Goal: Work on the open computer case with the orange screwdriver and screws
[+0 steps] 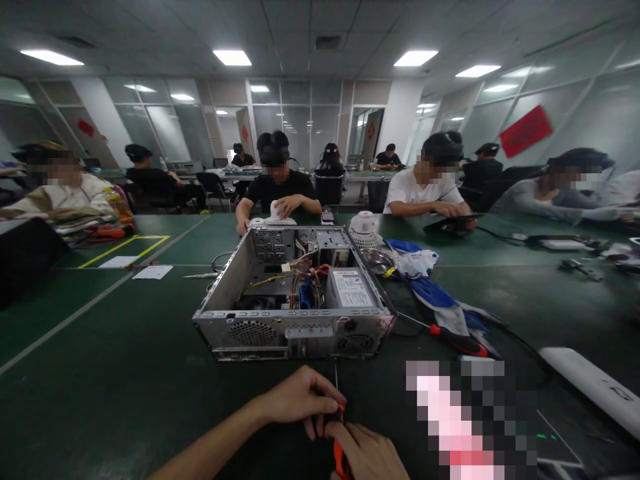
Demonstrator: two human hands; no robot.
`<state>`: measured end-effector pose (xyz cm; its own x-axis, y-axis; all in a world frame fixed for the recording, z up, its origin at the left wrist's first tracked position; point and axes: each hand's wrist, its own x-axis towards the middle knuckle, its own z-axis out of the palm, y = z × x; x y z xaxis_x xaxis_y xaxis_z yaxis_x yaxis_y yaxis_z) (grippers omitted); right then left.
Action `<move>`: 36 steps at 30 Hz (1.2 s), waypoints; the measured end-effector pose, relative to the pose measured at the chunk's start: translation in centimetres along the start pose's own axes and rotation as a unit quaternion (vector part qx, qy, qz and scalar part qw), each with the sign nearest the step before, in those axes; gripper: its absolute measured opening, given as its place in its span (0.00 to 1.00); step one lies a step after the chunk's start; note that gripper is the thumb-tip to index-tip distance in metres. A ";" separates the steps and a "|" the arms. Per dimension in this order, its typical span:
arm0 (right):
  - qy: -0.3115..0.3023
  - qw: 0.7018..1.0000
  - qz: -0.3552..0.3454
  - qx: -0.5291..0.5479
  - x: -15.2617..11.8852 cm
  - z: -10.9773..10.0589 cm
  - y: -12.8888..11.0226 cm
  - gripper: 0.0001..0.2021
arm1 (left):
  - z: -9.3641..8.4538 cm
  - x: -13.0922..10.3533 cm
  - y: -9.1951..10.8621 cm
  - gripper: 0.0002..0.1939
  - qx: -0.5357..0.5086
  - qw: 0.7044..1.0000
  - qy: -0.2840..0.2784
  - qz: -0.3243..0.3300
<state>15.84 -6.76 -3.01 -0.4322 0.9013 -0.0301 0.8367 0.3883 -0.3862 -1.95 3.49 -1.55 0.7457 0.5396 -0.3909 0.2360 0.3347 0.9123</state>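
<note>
Both hands are close together in front of an opened computer case [253, 337]. My left hand [299, 398] pinches the front of a screwdriver [341, 453] with a red-and-black handle, and its thin shaft points away toward the case. Around the back of that handle my right hand [371, 451] is closed, partly cut off by the bottom edge. The case lies flat without its cover, its rear panel facing me. Inside are a labelled power supply [351, 288] and bundles of wires [310, 270]. Whether the screwdriver tip touches anything cannot be made out.
Right of the case lie another red-and-black screwdriver [457, 340], blue-and-white gloves [440, 303], a metal bowl [376, 261] and a white power strip [593, 390]. Paper slips [153, 272] lie at left. A white fan-like device [365, 230] stands behind. People sit across the green table [125, 373].
</note>
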 end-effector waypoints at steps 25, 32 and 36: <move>0.129 0.989 0.070 0.007 -1.3 -2.7 -5.0 0.07 | 3.5 -0.4 1.0 0.16 0.037 0.946 0.314 0.064; 0.157 0.983 0.088 -0.035 -1.4 -2.3 -5.5 0.09 | 3.8 -0.5 1.1 0.14 -0.045 0.948 0.309 0.068; 0.136 0.984 0.112 -0.013 -1.0 -2.6 -5.5 0.09 | 4.3 -0.6 1.3 0.12 -0.050 0.944 0.319 0.065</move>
<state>12.57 -9.32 1.56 -0.1324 0.9817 0.1368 0.9110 0.1749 -0.3734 0.55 0.27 0.36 0.2305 0.9258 -0.2996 0.0837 0.2879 0.9540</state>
